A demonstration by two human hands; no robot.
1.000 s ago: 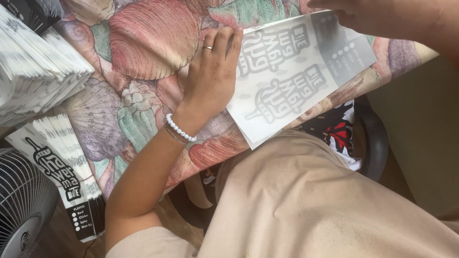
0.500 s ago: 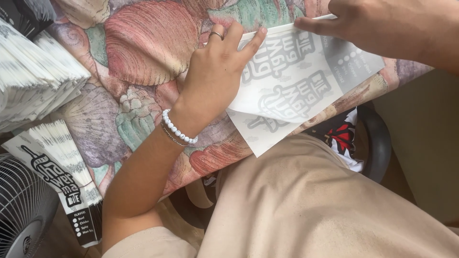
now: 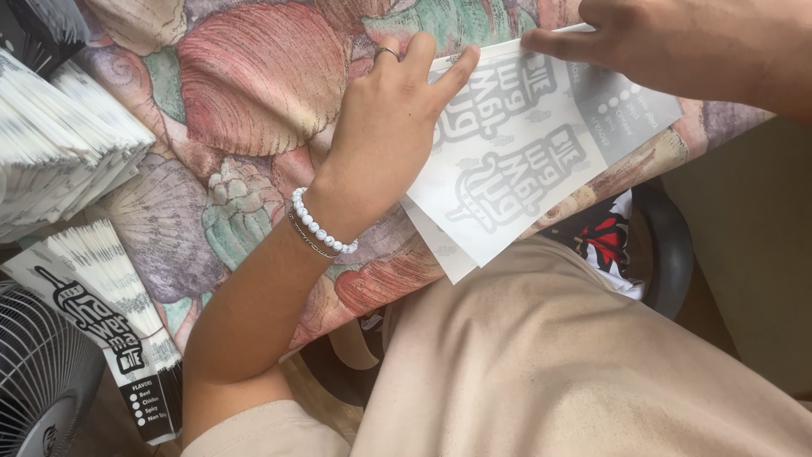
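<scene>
A white paper sheet (image 3: 524, 161) with grey printed figures lies on the shell-patterned tablecloth (image 3: 245, 93), its lower corner hanging over the table's edge. A second layer of it sticks out underneath at the bottom left. My left hand (image 3: 385, 127), with a ring and a white bead bracelet, lies flat on the sheet's left edge with fingers together and holds it down. My right hand (image 3: 668, 46) comes in from the top right and grips the sheet's top edge with its fingertips.
A thick stack of folded white papers (image 3: 59, 152) sits at the table's left. More printed papers (image 3: 101, 305) fan out below it. A fan grille (image 3: 38, 381) is at the bottom left. My beige-clad lap (image 3: 550, 355) and a dark chair (image 3: 668, 245) are below the table edge.
The sheet has turned a little and a lower layer now shows beneath it. My right hand has come further down onto its top edge. My left hand stays on the left edge.
</scene>
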